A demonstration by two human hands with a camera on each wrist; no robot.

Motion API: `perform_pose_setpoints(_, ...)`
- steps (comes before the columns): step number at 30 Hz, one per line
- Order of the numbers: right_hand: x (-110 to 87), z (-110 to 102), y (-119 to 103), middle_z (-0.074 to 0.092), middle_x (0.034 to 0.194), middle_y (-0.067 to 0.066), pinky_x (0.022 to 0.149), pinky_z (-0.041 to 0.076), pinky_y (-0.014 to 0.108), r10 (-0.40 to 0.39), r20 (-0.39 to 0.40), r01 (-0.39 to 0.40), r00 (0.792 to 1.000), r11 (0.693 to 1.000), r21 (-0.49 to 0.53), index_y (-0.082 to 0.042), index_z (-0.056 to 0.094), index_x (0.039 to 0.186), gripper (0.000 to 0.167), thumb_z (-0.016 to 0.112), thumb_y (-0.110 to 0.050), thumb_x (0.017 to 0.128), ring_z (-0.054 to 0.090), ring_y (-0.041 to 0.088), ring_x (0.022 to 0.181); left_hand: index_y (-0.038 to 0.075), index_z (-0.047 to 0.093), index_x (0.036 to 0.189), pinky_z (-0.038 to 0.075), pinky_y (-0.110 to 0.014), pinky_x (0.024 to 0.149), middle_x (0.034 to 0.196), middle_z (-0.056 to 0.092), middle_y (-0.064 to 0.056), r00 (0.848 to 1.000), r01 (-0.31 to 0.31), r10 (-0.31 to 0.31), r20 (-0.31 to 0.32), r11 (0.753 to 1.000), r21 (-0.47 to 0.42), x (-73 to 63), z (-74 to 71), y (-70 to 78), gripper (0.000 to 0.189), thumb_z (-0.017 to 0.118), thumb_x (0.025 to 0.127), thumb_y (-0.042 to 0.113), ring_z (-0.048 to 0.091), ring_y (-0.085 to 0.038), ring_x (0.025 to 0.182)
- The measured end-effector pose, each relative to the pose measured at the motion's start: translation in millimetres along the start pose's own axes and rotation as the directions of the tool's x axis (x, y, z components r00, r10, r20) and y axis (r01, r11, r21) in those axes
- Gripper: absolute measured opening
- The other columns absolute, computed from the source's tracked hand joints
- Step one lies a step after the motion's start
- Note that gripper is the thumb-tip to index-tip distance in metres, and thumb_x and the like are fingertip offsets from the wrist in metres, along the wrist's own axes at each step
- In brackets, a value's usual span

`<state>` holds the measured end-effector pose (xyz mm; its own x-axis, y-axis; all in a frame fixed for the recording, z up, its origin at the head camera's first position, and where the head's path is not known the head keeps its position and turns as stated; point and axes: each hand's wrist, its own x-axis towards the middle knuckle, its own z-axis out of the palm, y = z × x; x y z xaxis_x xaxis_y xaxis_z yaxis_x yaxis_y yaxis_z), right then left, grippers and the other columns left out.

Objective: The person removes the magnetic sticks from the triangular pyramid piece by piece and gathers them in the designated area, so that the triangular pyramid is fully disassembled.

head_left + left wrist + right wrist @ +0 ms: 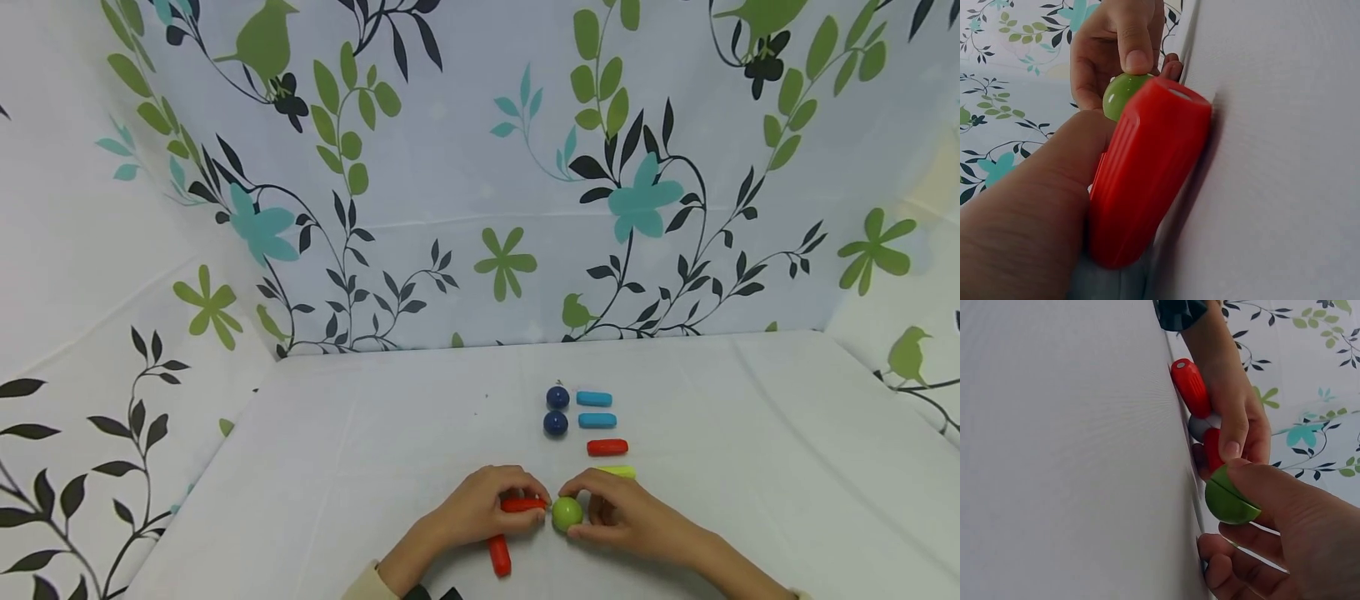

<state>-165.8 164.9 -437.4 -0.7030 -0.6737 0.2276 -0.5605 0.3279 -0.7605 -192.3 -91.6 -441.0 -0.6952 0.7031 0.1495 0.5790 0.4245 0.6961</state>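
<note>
In the head view, my left hand [487, 504] grips a red magnetic rod [523, 505] near the front of the table. My right hand [626, 517] pinches a green ball [567, 515] between thumb and fingers, right beside that rod's end; whether they touch I cannot tell. A second red rod [499, 556] lies under the left palm's edge and fills the left wrist view, a silvery disc set in its end. Between the two red rods, a grey-blue ball [1198, 427] shows partly in the right wrist view, hidden behind the left hand from above.
Beyond the right hand lie a yellow-green rod [618, 472], partly covered by the fingers, and another red rod [607, 447]. Farther back are two blue rods [597, 421] beside two dark blue balls [556, 423]. A leaf-patterned cloth [450, 250] rises behind the white table [375, 433].
</note>
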Motion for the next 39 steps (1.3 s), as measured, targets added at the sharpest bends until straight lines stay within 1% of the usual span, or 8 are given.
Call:
perform_pose_setpoints(6,2.7,1,0,0.06,0.097,-0.003,0.058,0.049,0.02,-0.074,-0.097,0.068,0.993,0.996,-0.066,-0.009,0.061,0.117,0.033,0.071,-0.025,0.09,0.053,0.002,0.071,0.021,0.07,0.106,0.044,-0.019,0.079,0.088,0.063,0.014,1.0,0.006,-0.006,-0.009,1.0,-0.002,-0.2,0.7,-0.6,0.016,0.068,0.092,0.027,0.053,0.002,0.082)
perform_pose_setpoints(11,7.1,2,2,0.061,0.096,-0.002,0.053,0.048,0.02,-0.077,-0.175,0.061,0.982,0.994,-0.092,-0.008,0.062,0.115,0.032,0.073,-0.021,0.088,0.051,-0.001,0.064,0.02,0.064,0.101,0.045,-0.018,0.075,0.085,0.06,0.015,0.997,0.071,-0.072,-0.028,0.996,-0.046,-0.4,1.2,-1.1,0.015,0.069,0.09,0.029,0.053,0.002,0.079)
perform_pose_setpoints(15,10.6,1,2,0.061,0.099,0.003,0.048,0.047,0.022,-0.012,-0.187,0.005,0.982,0.999,-0.036,-0.006,0.062,0.116,0.033,0.073,-0.019,0.088,0.051,-0.001,0.056,0.019,0.058,0.097,0.043,-0.016,0.068,0.082,0.057,0.015,0.994,0.102,-0.105,-0.037,0.993,-0.061,-0.6,1.0,-1.7,0.02,0.07,0.089,0.032,0.05,0.001,0.076)
perform_pose_setpoints(22,19.9,1,2,0.061,0.112,0.013,0.044,0.046,0.024,0.1,-0.181,-0.099,0.978,0.995,0.015,-0.003,0.061,0.117,0.035,0.074,-0.017,0.087,0.049,0.001,0.044,0.019,0.057,0.095,0.041,-0.016,0.065,0.08,0.055,0.014,0.993,0.113,-0.116,-0.022,0.989,-0.094,-1.8,1.8,-3.8,0.021,0.071,0.088,0.032,0.049,0.001,0.074)
perform_pose_setpoints(30,28.5,1,1,0.059,0.114,0.015,0.036,0.041,0.025,0.214,-0.201,-0.206,0.956,0.977,0.061,-0.003,0.059,0.12,0.037,0.073,-0.017,0.088,0.048,0.006,0.036,0.018,0.056,0.095,0.04,-0.015,0.064,0.079,0.054,0.013,0.994,0.105,-0.107,-0.014,0.988,-0.115,-1.1,3.9,-7.2,0.021,0.071,0.088,0.031,0.049,0.001,0.073)
perform_pose_setpoints(35,32.2,2,-1,0.063,0.112,0.013,0.043,0.043,0.024,0.227,-0.237,-0.242,0.945,0.97,-0.033,-0.003,0.062,0.118,0.036,0.074,-0.015,0.086,0.044,0.004,0.035,0.017,0.056,0.094,0.04,-0.014,0.061,0.077,0.054,0.013,0.993,0.113,-0.115,-0.009,0.986,-0.124,-0.8,2.6,-4.9,0.021,0.072,0.087,0.029,0.048,0.002,0.071)
perform_pose_setpoints(38,33.8,2,-2,0.065,0.113,0.008,0.065,0.053,0.03,0.241,-0.254,-0.275,0.937,0.955,-0.107,-0.004,0.063,0.119,0.037,0.075,-0.015,0.086,0.047,0.001,0.047,0.017,0.056,0.093,0.039,-0.014,0.06,0.076,0.053,0.013,0.993,0.117,-0.119,-0.006,0.986,-0.122,-1.1,1.7,-4.0,0.02,0.072,0.087,0.028,0.048,0.002,0.07)
perform_pose_setpoints(39,34.2,3,-2,0.065,0.114,0.008,0.069,0.052,0.03,0.245,-0.259,-0.284,0.934,0.951,-0.123,-0.004,0.063,0.119,0.037,0.075,-0.015,0.085,0.047,0.001,0.047,0.017,0.056,0.093,0.039,-0.014,0.06,0.075,0.053,0.013,0.993,0.117,-0.118,-0.005,0.986,-0.12,-1.1,1.5,-3.9,0.021,0.072,0.087,0.028,0.048,0.002,0.07)
